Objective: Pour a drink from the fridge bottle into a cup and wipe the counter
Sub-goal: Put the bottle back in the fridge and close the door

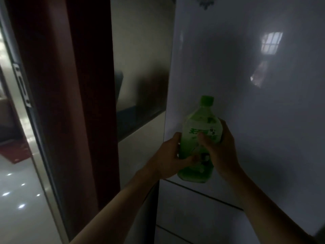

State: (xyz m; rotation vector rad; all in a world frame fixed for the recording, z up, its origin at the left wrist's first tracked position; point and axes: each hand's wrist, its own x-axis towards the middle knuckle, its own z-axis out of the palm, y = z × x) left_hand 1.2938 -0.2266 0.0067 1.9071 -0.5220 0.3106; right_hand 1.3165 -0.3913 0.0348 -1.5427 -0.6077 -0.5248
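A green plastic bottle [198, 138] with a green cap and a green-and-white label stands upright in the air in front of the white fridge [255, 85], whose doors are closed. My left hand [169, 155] grips the bottle's lower left side, thumb across its front. My right hand [221, 147] wraps round the bottle's right side, with the thumb on the label. No cup and no cloth are in view.
A dark red-brown door frame [70, 103] stands left of the fridge. Between them a dark counter edge [139, 115] shows over a white cabinet front. A glossy tiled floor [17, 191] lies at the far left beyond a metal door edge.
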